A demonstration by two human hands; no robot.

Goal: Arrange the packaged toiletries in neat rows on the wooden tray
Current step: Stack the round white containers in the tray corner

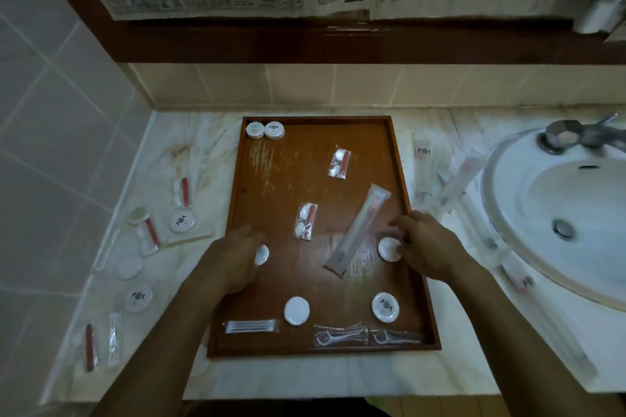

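Observation:
A wooden tray (271, 179) lies on the marble counter. My left hand (233, 257) grips a round white soap (261, 254) at the tray's left side. My right hand (430, 247) pinches another round white soap (389, 249) near the right rim. Two round soaps (265, 130) sit side by side in the far left corner. Loose on the tray are two small packets with red sticks (339, 162) (305, 221), a long toothbrush packet (359, 230), two more round soaps (296, 310) (385, 307), a cotton swab packet (251, 326) and floss pick packets (367, 335).
Left of the tray the counter (203, 145) holds more round soaps (182, 221) and small packets (149, 234). Long toothbrush packets (457, 179) lie between the tray and the white sink (508, 247) at right. A tap (576, 137) stands behind the basin. A tiled wall rises at left.

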